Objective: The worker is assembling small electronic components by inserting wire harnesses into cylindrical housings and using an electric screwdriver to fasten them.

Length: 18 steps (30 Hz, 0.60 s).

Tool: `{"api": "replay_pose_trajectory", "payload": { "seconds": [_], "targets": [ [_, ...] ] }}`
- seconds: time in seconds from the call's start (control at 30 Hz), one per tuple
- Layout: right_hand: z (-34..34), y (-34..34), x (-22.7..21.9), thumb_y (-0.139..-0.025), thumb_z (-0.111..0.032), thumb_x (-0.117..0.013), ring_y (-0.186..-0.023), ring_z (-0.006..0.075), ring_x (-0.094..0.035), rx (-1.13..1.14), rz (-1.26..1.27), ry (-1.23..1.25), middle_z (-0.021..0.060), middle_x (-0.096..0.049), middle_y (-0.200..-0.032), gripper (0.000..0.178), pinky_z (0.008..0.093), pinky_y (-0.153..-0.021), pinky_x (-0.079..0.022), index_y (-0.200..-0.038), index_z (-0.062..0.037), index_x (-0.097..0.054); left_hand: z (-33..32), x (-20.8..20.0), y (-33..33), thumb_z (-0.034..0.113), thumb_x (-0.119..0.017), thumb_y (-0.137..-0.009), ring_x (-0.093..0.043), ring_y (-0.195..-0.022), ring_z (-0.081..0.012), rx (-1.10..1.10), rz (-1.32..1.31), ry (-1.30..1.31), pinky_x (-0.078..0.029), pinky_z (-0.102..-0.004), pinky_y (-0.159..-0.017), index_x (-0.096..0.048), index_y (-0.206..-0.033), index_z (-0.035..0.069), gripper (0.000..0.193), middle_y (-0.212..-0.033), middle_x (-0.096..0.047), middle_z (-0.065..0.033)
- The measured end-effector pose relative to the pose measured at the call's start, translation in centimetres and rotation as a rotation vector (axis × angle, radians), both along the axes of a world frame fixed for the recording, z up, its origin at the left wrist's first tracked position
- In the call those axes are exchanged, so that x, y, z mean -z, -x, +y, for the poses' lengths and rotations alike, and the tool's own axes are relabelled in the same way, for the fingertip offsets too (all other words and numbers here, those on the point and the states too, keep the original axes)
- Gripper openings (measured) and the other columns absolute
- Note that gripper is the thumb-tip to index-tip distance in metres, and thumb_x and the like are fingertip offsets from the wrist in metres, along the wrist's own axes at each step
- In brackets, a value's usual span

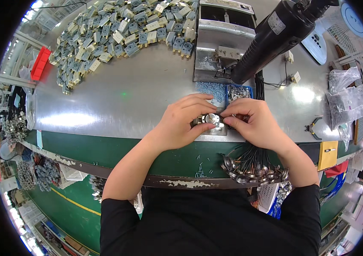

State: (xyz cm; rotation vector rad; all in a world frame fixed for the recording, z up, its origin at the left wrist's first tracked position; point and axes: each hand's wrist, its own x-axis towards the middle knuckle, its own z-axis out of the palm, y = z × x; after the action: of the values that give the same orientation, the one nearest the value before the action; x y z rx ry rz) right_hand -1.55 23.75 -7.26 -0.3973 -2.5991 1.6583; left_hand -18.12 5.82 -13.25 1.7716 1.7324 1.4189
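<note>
A small round silver metal part [211, 119] with a raised centre sits over a metal plate [220, 131] at the front of the work surface. My left hand [183, 121] closes around it, thumb at the near side and fingers at the far side. My right hand [254, 123] is at its right edge, thumb and fingertips pinched together; what they hold is too small to make out. Just beyond the hands lie a spread of small screws [212, 90] and a blue bin [251, 91] of small metal pieces.
A black cylindrical tool [260, 49] leans over a metal fixture [207, 64]. Many grey and cream blocks [134, 27] are heaped at the far left. Coiled leads with round metal ends [249, 168] lie at the near edge. Pliers [314, 128] and a yellow pad [327, 155] are to the right.
</note>
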Motion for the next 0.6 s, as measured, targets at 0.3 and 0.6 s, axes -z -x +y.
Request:
{"api": "replay_pose_trajectory", "payload": {
  "seconds": [0.3, 0.6],
  "targets": [
    [-0.2, -0.6, 1.4, -0.088, 0.003, -0.073, -0.078, 0.0163, -0.067, -0.025, 0.054, -0.102, 0.0113, -0.071, -0.096, 0.013, 0.0281, -0.067, -0.053, -0.101, 0.005, -0.075, 0.3, 0.5, -0.4, 0.004, -0.085, -0.077, -0.071, -0.112, -0.0316, 0.023, -0.095, 0.049, -0.056, -0.0399, -0.097, -0.073, -0.111, 0.001, 0.036, -0.117, -0.074, -0.0148],
    [0.0, -0.7, 1.9, -0.085, 0.005, -0.072, -0.08, 0.0253, -0.072, -0.096, 0.159, -0.263, 0.0144, -0.072, -0.098, 0.015, 0.0324, -0.07, -0.057, -0.099, 0.0034, -0.076, 0.5, 0.4, 0.3, 0.006, -0.085, -0.077, -0.071, -0.116, -0.0309, 0.068, -0.174, 0.131, -0.056, -0.0403, -0.099, -0.075, -0.107, 0.0, 0.032, -0.114, -0.076, -0.0156]
  ]
}}
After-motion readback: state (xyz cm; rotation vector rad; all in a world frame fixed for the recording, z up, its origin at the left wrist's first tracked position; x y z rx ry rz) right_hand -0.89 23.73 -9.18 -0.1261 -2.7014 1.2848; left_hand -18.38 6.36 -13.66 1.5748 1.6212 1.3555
